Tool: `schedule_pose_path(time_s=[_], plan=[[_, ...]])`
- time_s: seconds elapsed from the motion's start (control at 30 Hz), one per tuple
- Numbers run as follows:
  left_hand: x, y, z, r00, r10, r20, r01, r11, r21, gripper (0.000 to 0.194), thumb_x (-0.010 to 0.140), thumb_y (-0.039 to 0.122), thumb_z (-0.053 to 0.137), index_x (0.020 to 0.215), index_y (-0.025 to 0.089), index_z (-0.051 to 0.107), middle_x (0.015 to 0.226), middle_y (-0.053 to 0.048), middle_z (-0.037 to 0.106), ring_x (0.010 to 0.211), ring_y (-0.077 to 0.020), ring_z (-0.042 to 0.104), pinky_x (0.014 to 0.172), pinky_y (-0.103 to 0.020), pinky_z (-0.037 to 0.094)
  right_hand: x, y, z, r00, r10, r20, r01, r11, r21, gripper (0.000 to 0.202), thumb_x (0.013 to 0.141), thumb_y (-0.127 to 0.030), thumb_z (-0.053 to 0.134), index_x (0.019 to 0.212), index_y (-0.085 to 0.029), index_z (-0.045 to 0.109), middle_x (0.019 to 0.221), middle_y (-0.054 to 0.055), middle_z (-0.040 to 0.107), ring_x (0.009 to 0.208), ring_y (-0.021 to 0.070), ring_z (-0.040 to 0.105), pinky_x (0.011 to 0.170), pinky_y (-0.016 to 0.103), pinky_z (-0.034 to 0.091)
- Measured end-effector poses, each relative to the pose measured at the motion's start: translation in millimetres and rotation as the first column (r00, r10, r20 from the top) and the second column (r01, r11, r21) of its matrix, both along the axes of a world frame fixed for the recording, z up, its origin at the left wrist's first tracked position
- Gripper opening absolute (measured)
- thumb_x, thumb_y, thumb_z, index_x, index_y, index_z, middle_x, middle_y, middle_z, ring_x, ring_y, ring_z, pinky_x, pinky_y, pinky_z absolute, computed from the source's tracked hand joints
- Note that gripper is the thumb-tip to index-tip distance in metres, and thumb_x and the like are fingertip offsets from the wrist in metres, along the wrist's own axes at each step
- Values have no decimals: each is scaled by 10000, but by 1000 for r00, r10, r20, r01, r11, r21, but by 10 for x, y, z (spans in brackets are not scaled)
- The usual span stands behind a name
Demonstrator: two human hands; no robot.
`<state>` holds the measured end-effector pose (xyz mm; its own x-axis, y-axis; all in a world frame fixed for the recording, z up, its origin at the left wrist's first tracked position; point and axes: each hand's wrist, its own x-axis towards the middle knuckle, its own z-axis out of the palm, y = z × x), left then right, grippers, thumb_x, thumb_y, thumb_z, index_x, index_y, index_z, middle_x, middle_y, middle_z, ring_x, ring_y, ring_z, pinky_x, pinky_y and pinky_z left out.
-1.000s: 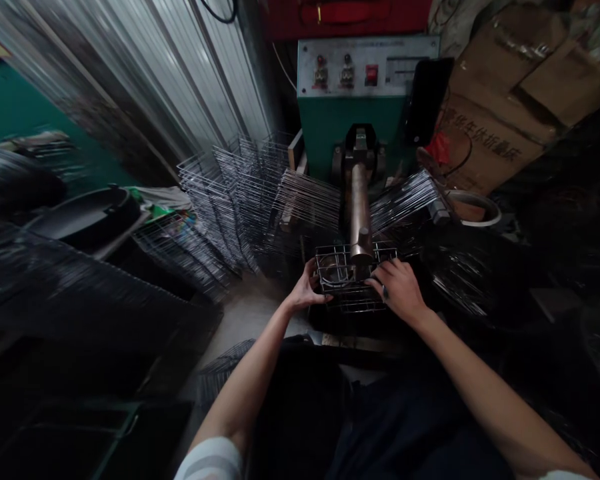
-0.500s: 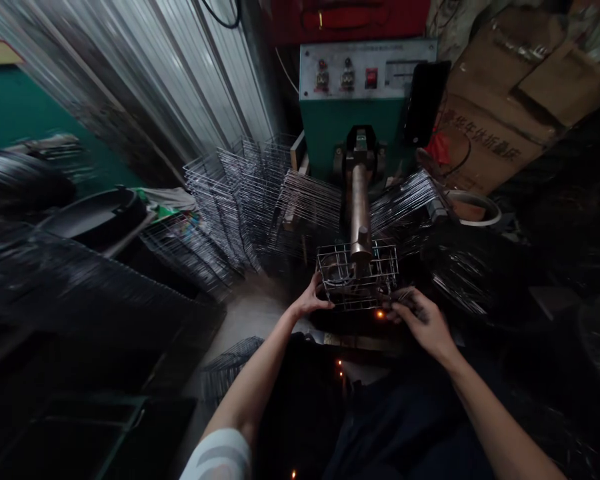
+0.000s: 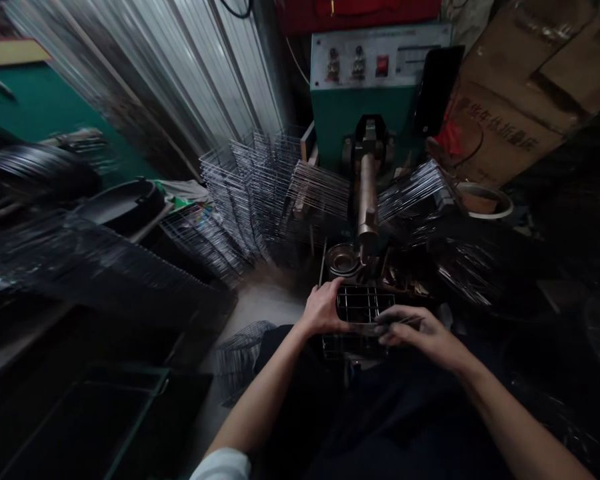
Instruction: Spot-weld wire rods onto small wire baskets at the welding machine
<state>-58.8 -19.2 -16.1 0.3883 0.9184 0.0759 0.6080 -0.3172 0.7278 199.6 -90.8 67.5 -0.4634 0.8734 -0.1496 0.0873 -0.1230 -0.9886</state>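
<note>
The rack (image 3: 365, 301) has come away to the rod's (image 3: 368, 193) six o'clock, seemingly free for handling, its nine-o'clock side pinched by the left hand (image 3: 324, 311), while the right hand (image 3: 423, 328), at three, pinches thin wires (image 3: 411, 321).

Workshop, metal-wire type, dimly lit: a green machine (image 3: 330, 110) with switch panel (image 3: 370, 63) and thick metal arm (image 3: 367, 193) stands at upper centre, wire grids (image 3: 250, 190) stand massed left of centre, and corrugated metal sheeting (image 3: 180, 73) lines the upper left.
</note>
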Motion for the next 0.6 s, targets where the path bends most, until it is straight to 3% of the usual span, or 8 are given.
schedule_pose_path(time_s=[0.07,0.13,0.2,0.3,0.4,0.47,0.6], plan=[[140,8,125,999,1,-46,1,999,40,1186,388,387,931,1430,259,379,1314,-128,545,1266,-429,467,1167,-659,115,-86,48,-95,976,12,219,-67,967,246,229,971,-380,562,1048,-204,686,976,63,721,898,208,684,824,354,543],[223,-4,232,997,-8,-79,15,996,84,1184,401,364,925,1434,245,359,1316,-136,536,1285,-431,440,1167,-655,100,-154,101,-222,899,-95,427,-145,856,496,188,994,-274,515,989,-203,688,924,52,710,868,198,649,811,345,515],[263,-21,311,997,7,-83,3,992,123,1181,414,348,917,1438,238,340,1341,-143,516,1301,-436,418,1166,-651,103,-195,149,-343,802,-216,557,-256,719,646,182,990,-200,500,992,-185,681,902,67,703,855,210,616,802,358,500],[285,-25,377,998,49,-44,-41,987,158,1153,435,338,905,1432,243,333,1386,-139,482,1315,-435,410,1170,-646,104,-208,193,-451,673,-375,638,-408,531,743,222,967,-137,508,1126,-135,663,988,111,710,924,253,587,841,405,488],[294,-3,417,996,88,-8,-85,979,184,1116,443,325,895,1411,243,347,1374,-122,495,1308,-425,428,1181,-634,113,-194,212,-473,613,-494,617,-498,365,787,329,948,-71,474,1238,-90,628,1102,136,703,1003,279,571,889,417,477],[302,1,444,994,113,-7,-109,972,207,1100,435,327,893,1392,235,357,1349,-121,516,1287,-415,455,1180,-627,138,-187,215,-464,598,-538,595,-521,303,798,343,944,-58,454,1231,-79,640,1113,136,706,1010,281,570,889,403,479],[316,-60,502,985,167,-38,-153,957,245,1061,428,363,883,1350,231,372,1319,-120,544,1242,-390,509,1161,-608,214,-175,196,-449,606,-568,557,-511,260,820,339,955,-73,441,1217,-76,655,1115,131,711,1014,275,578,888,396,486]])
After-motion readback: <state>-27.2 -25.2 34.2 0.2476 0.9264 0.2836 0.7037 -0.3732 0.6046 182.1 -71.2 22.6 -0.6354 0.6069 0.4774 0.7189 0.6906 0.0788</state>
